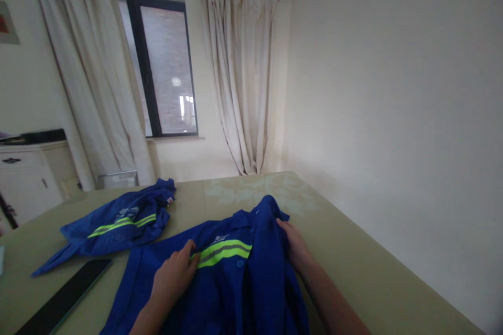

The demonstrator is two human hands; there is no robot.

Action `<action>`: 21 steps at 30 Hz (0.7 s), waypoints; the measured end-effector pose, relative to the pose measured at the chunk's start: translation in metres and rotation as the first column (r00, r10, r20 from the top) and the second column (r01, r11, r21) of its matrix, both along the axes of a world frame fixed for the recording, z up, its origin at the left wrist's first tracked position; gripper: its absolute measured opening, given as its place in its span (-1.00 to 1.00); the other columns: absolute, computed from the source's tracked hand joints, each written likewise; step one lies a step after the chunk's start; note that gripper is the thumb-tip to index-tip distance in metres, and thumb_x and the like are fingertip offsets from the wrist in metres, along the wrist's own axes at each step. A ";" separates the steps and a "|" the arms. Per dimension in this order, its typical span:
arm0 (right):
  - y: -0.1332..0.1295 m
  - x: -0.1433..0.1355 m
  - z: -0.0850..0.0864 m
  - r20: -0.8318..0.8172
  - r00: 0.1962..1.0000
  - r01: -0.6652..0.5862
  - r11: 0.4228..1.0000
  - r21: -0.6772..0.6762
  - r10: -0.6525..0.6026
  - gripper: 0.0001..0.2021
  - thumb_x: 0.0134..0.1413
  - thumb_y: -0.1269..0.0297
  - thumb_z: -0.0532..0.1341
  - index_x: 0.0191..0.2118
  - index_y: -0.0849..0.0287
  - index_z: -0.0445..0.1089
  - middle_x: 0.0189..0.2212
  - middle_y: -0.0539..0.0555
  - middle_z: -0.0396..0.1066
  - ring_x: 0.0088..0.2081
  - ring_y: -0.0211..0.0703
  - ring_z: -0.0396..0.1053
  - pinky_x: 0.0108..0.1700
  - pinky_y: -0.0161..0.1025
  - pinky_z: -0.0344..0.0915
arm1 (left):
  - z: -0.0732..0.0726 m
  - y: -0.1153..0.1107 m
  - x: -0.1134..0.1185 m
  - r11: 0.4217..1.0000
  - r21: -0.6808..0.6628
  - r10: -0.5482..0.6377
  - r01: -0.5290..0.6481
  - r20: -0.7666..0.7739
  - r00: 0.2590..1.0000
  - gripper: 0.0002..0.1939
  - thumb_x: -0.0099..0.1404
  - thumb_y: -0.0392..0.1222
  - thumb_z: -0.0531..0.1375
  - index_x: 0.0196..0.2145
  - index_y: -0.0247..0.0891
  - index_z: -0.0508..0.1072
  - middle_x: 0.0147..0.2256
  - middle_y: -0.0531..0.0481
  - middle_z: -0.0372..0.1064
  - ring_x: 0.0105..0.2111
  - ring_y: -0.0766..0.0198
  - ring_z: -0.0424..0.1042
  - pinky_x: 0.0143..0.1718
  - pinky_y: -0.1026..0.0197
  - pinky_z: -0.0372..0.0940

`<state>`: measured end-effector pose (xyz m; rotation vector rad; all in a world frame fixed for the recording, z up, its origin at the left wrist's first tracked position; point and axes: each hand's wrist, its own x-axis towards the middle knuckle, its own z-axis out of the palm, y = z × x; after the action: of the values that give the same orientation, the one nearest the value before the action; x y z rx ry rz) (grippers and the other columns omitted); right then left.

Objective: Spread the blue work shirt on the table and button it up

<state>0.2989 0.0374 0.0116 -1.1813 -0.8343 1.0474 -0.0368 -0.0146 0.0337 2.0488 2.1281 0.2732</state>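
Head cam: blue jacket (220, 272) w/ 1 yellow-green stripe (225, 252) is at the near edge of the table (338, 241). L hand (175, 275) is on its chest by the stripe, fingers curled, can't tell if it's gripping cloth. R hand (293, 238) has the jacket pinched near the collar (269, 209). 2nd blue jacket (126, 220) lies toward the table's left edge, black slab (65, 298) just below it.

The bench (377, 267) lies open right of the right hand (293, 238), up to the wall (393, 94); leftward, the second blue jacket (126, 217) and black tablet (65, 298) block the way.
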 end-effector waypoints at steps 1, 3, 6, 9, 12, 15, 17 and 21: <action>0.001 0.003 -0.001 -0.035 0.999 -0.005 0.999 -0.036 0.003 -0.51 -0.01 -0.01 0.36 -0.01 0.16 0.41 -0.35 0.12 0.60 -0.27 0.12 0.59 -0.26 -0.04 0.51 | 0.004 -0.001 0.000 1.000 0.015 0.004 -0.004 -0.008 1.000 -0.72 0.45 -0.02 -0.10 -0.10 -0.11 0.34 -0.23 -0.12 0.56 -0.16 -0.09 0.58 -0.20 0.02 0.33; 0.002 0.008 0.001 -0.068 0.998 0.006 0.996 -0.093 -0.012 -0.44 -0.13 0.01 0.43 -0.01 0.14 0.38 -0.38 0.08 0.58 -0.30 0.09 0.58 -0.28 -0.07 0.51 | 0.012 -0.003 0.001 0.997 0.072 0.028 -0.029 0.011 1.000 -0.74 0.46 -0.04 -0.12 -0.16 -0.11 0.32 -0.31 -0.09 0.54 -0.22 -0.08 0.58 -0.27 0.07 0.29; -0.001 0.015 0.011 0.007 0.994 0.106 0.994 -0.033 -0.106 -0.39 -0.28 0.06 0.49 -0.04 0.12 0.41 -0.37 0.04 0.54 -0.30 0.03 0.55 -0.28 -0.13 0.48 | 0.021 -0.005 0.001 0.961 0.234 0.107 -0.149 0.183 0.977 -0.74 0.46 0.00 -0.11 -0.17 -0.10 0.31 -0.36 -0.06 0.55 -0.29 -0.02 0.58 -0.33 0.14 0.24; -0.003 0.022 0.021 0.123 0.962 0.228 0.964 0.138 -0.245 -0.45 -0.28 0.06 0.48 -0.08 0.08 0.44 -0.33 0.01 0.48 -0.27 -0.02 0.51 -0.26 -0.18 0.46 | 0.028 -0.008 -0.003 0.840 0.403 0.176 -0.363 0.431 0.885 -0.73 0.43 0.09 -0.06 -0.15 -0.09 0.30 -0.44 0.00 0.54 -0.43 0.05 0.55 -0.42 0.19 0.22; -0.003 0.025 0.022 0.070 0.954 0.277 0.948 0.158 -0.290 -0.37 -0.31 0.07 0.50 -0.02 0.04 0.40 -0.28 0.01 0.45 -0.26 -0.03 0.51 -0.25 -0.17 0.47 | 0.032 -0.009 -0.003 0.805 0.400 0.085 -0.437 0.652 0.754 -0.67 0.37 0.20 0.00 -0.13 -0.08 0.26 -0.54 0.09 0.49 -0.64 0.12 0.43 -0.56 0.20 0.22; -0.003 0.016 0.015 -0.086 0.976 0.201 0.979 -0.014 -0.202 -0.28 -0.44 0.13 0.53 -0.01 0.07 0.38 -0.30 0.03 0.50 -0.29 0.04 0.54 -0.27 -0.09 0.50 | 0.033 -0.010 0.008 0.836 0.397 -0.058 -0.379 0.750 0.659 -0.66 0.37 0.22 -0.01 -0.14 -0.08 0.20 -0.45 0.05 0.55 -0.64 0.13 0.45 -0.57 0.18 0.31; -0.006 0.009 0.013 -0.161 0.983 0.080 0.996 -0.044 -0.086 -0.31 -0.48 0.17 0.53 -0.05 0.10 0.42 -0.30 0.07 0.55 -0.27 0.09 0.56 -0.23 -0.02 0.51 | 0.032 -0.016 0.019 0.823 0.460 -0.129 -0.333 0.723 0.679 -0.69 0.38 0.18 -0.01 -0.15 -0.08 0.20 -0.37 -0.02 0.58 -0.49 0.09 0.56 -0.45 0.14 0.41; -0.026 0.008 0.035 -0.061 0.997 0.053 0.987 0.149 -0.044 -0.47 -0.35 0.12 0.51 -0.12 0.09 0.54 -0.11 0.12 0.58 -0.07 0.10 0.52 -0.04 -0.02 0.46 | 0.033 -0.045 0.031 0.637 0.681 -0.149 -0.362 0.569 0.809 -0.70 0.33 0.13 0.06 -0.17 -0.13 0.32 -0.27 -0.14 0.55 -0.22 -0.01 0.58 -0.20 0.03 0.46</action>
<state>0.3073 0.0109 0.0463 -1.0342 -0.8207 0.9573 -0.0053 -0.0595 0.0671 1.7359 1.8500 1.8699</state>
